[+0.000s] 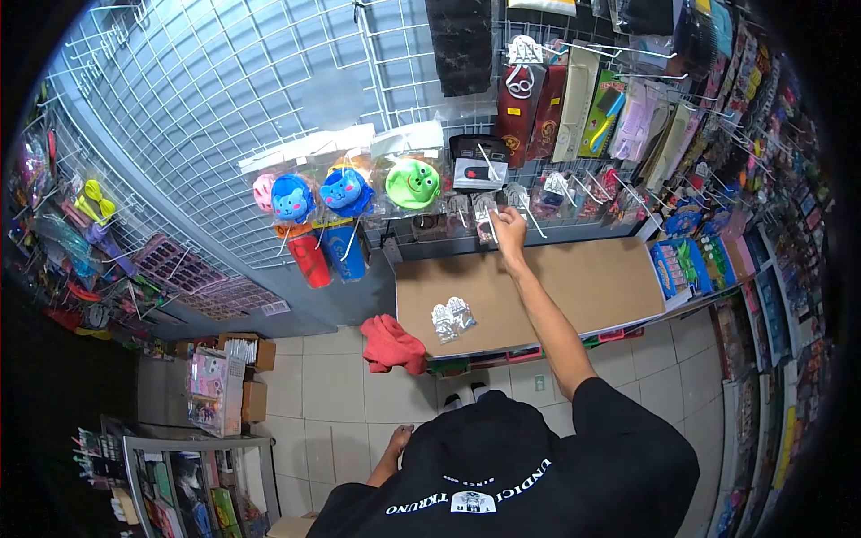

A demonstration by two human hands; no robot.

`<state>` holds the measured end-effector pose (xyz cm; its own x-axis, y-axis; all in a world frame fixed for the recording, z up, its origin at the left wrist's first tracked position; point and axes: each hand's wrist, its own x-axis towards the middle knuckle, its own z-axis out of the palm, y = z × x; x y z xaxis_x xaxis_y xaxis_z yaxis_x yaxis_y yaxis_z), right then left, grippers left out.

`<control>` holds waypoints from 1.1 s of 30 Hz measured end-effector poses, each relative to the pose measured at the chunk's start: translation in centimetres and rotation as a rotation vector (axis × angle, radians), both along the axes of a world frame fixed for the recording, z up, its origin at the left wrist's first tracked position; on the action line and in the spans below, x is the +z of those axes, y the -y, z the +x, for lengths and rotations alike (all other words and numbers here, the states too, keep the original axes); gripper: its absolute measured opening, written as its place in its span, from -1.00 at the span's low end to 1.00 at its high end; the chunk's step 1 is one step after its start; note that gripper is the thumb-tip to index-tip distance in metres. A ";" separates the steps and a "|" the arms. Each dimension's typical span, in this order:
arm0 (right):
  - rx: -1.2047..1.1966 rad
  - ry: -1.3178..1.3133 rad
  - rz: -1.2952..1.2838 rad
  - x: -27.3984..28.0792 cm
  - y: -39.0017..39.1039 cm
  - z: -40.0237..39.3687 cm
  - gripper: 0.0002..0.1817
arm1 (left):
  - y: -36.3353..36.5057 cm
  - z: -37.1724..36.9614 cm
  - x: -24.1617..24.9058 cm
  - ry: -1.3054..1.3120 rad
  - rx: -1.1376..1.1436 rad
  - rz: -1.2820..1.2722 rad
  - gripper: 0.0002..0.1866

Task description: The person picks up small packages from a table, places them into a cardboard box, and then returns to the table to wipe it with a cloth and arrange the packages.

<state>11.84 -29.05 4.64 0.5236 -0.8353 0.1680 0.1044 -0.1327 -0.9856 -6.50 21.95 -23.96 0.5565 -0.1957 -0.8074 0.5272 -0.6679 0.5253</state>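
My right hand (509, 233) reaches up to the wire rack, its fingers pinching a small clear packet (485, 221) that hangs at a hook. What the packet holds is too small to make out. Similar small packets (459, 212) hang just left of it. Low beside my body is my left hand (400, 439); its fingers are too small and hidden to read. Two small clear packets with white card tops (453, 317) lie on the brown cardboard-covered shelf (556, 282) below the rack.
Plush-faced pouches (412, 184) in bags hang left on the white wire grid (296, 99). Combs and brushes (603, 117) hang upper right. A red cloth (393, 344) drapes by the shelf's left end. Boxed goods (679, 267) stand at its right end. A metal-framed display case (202, 448) stands lower left.
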 end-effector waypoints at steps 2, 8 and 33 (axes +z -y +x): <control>-0.054 -0.127 -0.003 -0.1 0.7 1.3 -0.65 | -1.1 -0.7 -1.3 0.005 0.023 -0.014 -0.43; -0.259 -0.116 -0.396 -1.3 -1.1 -1.2 -0.64 | -4.7 -3.7 -5.2 0.019 0.011 -0.101 -0.44; 0.152 -0.664 0.017 -22.0 -10.4 -8.5 -0.56 | -6.2 -4.7 -3.7 0.006 0.122 -0.091 -0.53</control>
<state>3.38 -18.70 -17.39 0.6229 -0.7438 -0.2424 -0.5074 -0.1483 -0.8488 -11.24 28.19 -27.63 0.5851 -0.1987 -0.7863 0.5986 -0.5484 0.5840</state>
